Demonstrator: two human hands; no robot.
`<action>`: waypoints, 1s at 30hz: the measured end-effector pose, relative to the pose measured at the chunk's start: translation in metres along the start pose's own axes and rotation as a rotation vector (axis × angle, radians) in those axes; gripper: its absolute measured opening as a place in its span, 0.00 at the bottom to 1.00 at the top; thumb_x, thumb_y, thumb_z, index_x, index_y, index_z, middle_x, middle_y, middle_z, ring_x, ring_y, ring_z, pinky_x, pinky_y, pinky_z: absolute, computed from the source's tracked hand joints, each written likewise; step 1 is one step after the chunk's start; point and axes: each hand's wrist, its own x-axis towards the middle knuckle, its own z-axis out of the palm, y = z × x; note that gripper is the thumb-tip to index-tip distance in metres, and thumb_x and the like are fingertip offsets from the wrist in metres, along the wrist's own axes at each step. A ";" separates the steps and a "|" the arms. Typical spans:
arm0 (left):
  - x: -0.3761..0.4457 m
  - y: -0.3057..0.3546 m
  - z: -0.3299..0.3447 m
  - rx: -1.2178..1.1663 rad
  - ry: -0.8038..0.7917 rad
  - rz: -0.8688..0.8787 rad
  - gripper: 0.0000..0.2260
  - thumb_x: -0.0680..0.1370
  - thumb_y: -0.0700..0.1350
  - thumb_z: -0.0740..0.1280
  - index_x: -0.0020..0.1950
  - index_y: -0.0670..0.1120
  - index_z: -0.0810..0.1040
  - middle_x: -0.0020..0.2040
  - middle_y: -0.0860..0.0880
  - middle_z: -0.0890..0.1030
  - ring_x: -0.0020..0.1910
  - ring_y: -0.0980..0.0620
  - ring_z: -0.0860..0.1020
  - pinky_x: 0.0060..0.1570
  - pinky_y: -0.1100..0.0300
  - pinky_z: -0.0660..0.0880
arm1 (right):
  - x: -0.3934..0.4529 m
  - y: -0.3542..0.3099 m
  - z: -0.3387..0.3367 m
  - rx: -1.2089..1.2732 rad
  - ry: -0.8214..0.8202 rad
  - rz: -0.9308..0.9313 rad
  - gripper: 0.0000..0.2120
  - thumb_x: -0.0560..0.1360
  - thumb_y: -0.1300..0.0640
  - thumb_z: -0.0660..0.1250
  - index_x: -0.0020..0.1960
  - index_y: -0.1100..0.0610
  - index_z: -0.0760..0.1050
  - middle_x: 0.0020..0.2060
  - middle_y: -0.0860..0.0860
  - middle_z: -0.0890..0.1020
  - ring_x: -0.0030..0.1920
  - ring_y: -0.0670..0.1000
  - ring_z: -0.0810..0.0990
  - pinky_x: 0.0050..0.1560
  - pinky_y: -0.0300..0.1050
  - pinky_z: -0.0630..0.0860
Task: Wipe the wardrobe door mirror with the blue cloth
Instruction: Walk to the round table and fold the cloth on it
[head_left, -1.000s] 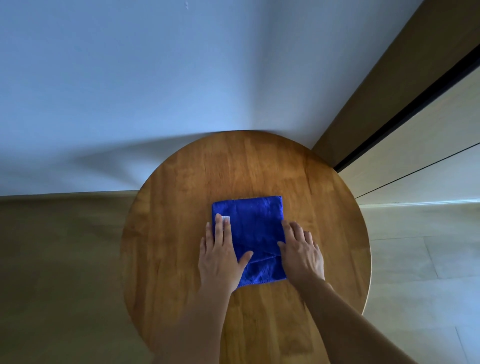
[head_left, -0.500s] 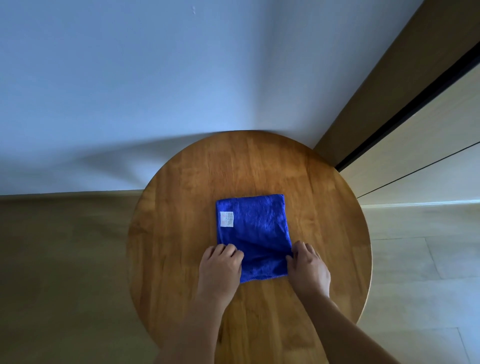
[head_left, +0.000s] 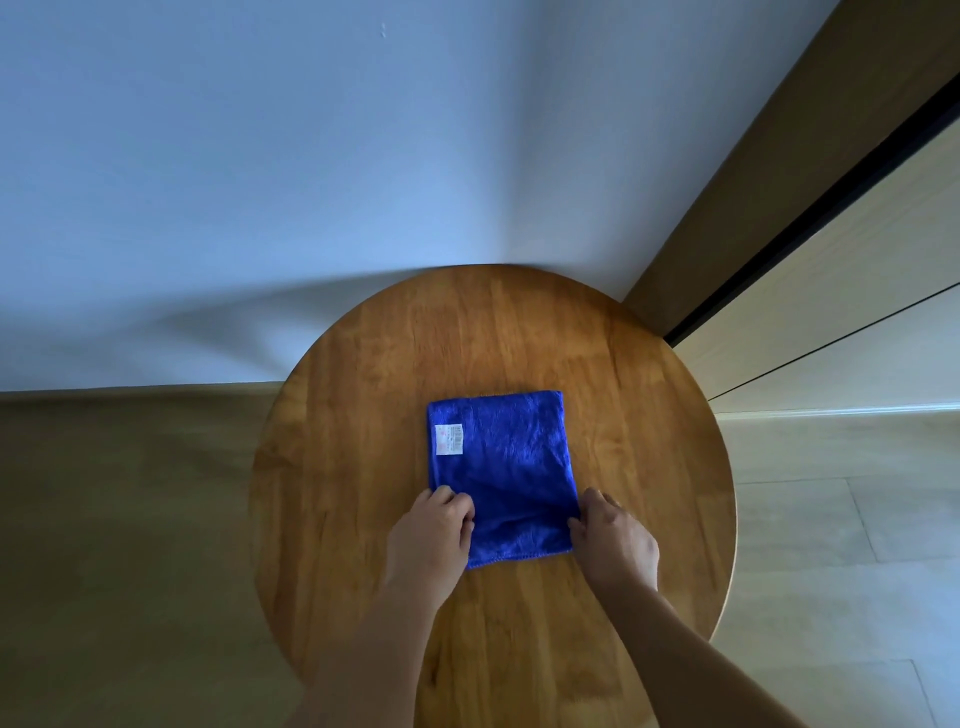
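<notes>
A folded blue cloth (head_left: 506, 462) with a small white label lies flat in the middle of a round wooden table (head_left: 363, 395). My left hand (head_left: 431, 535) is at the cloth's near left corner, its fingers curled over the edge and pinching it. My right hand (head_left: 615, 540) is at the near right corner, fingers curled, thumb against the cloth's edge, pinching it too. The cloth's near corners are partly hidden under my fingers. I cannot plainly make out a mirror surface.
The table stands against a pale wall (head_left: 311, 182). At the right rises a brown wardrobe side (head_left: 779, 171) with a dark gap and pale panels (head_left: 841, 291) beside it. Wood floor lies on the left, lighter floor on the right.
Both hands lay flat on the cloth a second ago. They have slid back toward me to its near corners and curled their fingers onto the edges.
</notes>
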 end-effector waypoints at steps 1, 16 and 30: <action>-0.001 0.000 0.002 0.026 -0.018 0.011 0.05 0.78 0.49 0.62 0.54 0.54 0.73 0.51 0.60 0.72 0.48 0.60 0.69 0.35 0.71 0.67 | 0.000 0.000 0.000 -0.032 0.000 -0.019 0.04 0.79 0.51 0.60 0.52 0.50 0.71 0.42 0.41 0.73 0.41 0.42 0.71 0.40 0.36 0.66; -0.016 -0.003 -0.005 0.106 0.038 0.058 0.06 0.78 0.43 0.62 0.53 0.51 0.75 0.50 0.57 0.74 0.49 0.58 0.71 0.43 0.67 0.67 | -0.011 -0.004 0.001 -0.264 0.065 -0.158 0.12 0.78 0.61 0.56 0.57 0.50 0.72 0.48 0.44 0.77 0.49 0.47 0.75 0.52 0.42 0.68; -0.041 0.002 0.002 0.270 -0.197 0.078 0.28 0.81 0.55 0.53 0.77 0.52 0.45 0.77 0.51 0.52 0.75 0.52 0.52 0.71 0.53 0.55 | -0.035 0.000 0.002 -0.215 -0.195 -0.211 0.32 0.80 0.59 0.53 0.78 0.50 0.40 0.78 0.46 0.44 0.73 0.50 0.60 0.71 0.46 0.62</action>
